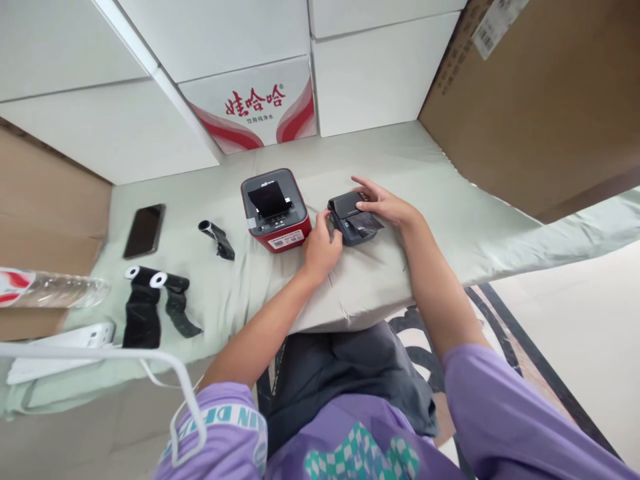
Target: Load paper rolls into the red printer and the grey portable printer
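Observation:
A small dark grey portable printer (347, 207) lies on the cloth in front of me, with a black strip of paper (366, 225) hanging over its right front. My left hand (321, 247) grips its left side, thumb and fingers closed at the edge. On its top right, my right hand (383, 202) holds the lid area with the thumb on top; the index finger stretches out past the back. Just left of my left hand stands a red and black label printer (277, 210), a black strip (270, 199) rising from its slot.
Leftward lie a black roll (217, 239), two unwound black rolls (143, 303) and a phone (145, 231). A plastic bottle (65, 291) and a white device (63, 350) are at far left. White boxes (255, 107) line the back; a brown carton (545, 107) stands right.

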Tool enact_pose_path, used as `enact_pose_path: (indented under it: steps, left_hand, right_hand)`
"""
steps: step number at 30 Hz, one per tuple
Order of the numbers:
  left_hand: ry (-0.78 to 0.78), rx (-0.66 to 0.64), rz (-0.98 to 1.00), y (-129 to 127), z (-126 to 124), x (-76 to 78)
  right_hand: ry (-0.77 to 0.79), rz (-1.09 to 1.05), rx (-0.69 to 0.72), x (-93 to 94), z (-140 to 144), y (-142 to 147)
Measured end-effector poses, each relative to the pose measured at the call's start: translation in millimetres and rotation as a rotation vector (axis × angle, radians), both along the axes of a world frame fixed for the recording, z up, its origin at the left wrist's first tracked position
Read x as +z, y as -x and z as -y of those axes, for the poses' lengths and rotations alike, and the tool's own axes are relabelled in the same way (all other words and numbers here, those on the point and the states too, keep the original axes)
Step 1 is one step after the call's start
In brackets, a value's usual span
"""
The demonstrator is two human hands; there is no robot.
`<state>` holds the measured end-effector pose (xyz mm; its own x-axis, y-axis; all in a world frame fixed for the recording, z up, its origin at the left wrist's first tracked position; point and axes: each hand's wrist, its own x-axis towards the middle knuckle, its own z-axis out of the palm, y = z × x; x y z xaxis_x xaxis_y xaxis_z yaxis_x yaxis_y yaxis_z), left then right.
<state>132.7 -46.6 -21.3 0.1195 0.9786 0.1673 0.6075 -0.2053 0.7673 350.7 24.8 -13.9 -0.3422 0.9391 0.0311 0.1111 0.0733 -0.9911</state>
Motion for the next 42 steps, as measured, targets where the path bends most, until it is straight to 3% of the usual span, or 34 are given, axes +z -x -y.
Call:
enact_pose_path:
  steps: [36, 42]
  left_hand:
    - [-0.001, -0.017, 0.014, 1.3, 0.9, 1.1]
    - [-0.075, -0.091, 0.053, 3.1, 1.9, 2.8]
  right_hand:
    - [0.045, -0.039, -0.033, 4.0, 5.7, 7.2]
    - [0.045, 0.003, -0.052, 5.1, 5.7, 7.7]
